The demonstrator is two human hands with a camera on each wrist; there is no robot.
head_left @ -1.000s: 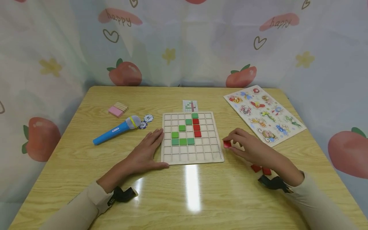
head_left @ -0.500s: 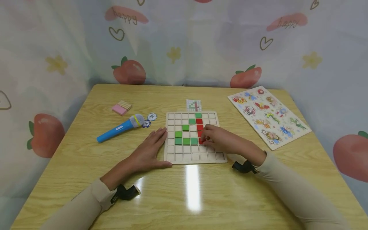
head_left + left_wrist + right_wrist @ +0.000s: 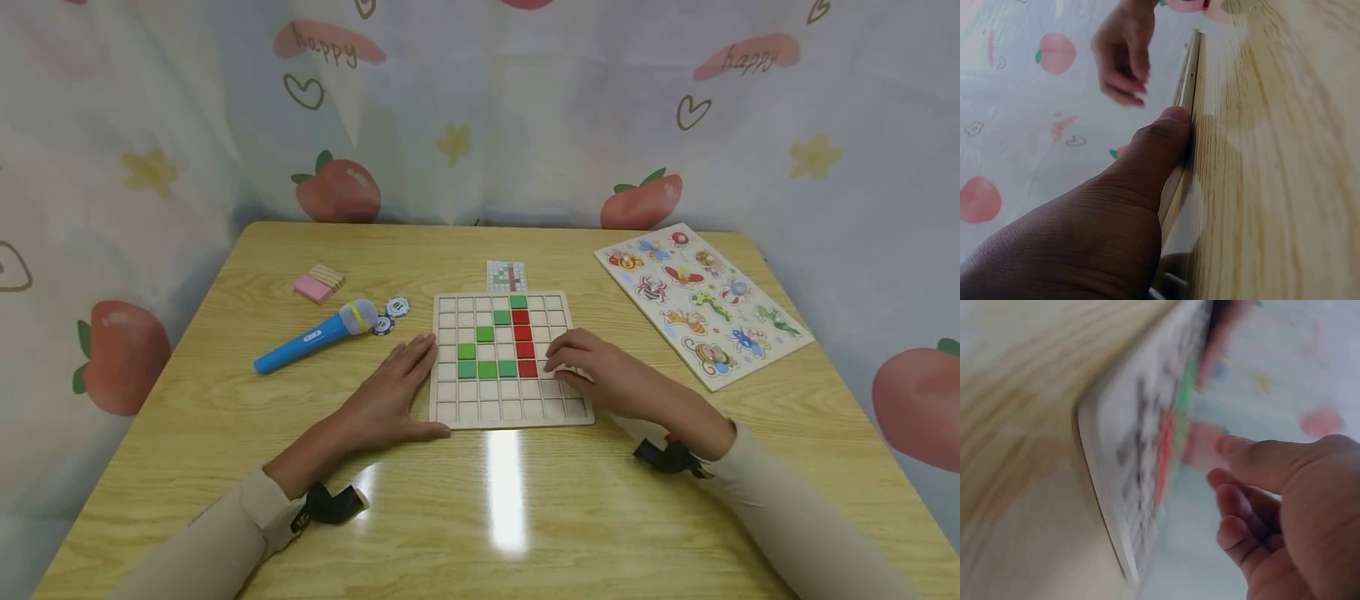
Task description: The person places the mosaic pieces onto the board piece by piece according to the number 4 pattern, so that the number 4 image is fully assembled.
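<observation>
Seating tiles in the grid board (image 3: pixel 512 415): each tile must drop flat into a single cell, flush with the dividers, and the neighbouring tiles must not be nudged when the fingers lift away. The red tiles (image 3: pixel 523 342) stand in a column of four cells near the board's centre, the lowest touching the right end of the bottom row of the green tiles (image 3: pixel 486 368), which rise as a diagonal toward the top of the red column. The small pattern card (image 3: pixel 506 274) lies just beyond the board's far edge and serves as the reference for cell positions; check each placement against it. Keep the board braced against sliding. Left hand (image 3: pixel 390 392): flat on the worktop (image 3: pixel 525 517), palm down, fingers straight and together, thumb laid along the board's left edge, as the left wrist view confirms; it holds nothing. Right hand (image 3: pixel 588 367): over the board's right columns, just beside the lowest red tile, fingers loosely curled downward, nothing visible between them in the head view or the blurred right wrist view. Both forearms lie low over the worktop. A judgement only: withdraw the right hand upward rather than sideways to avoid dragging the seated tile.
</observation>
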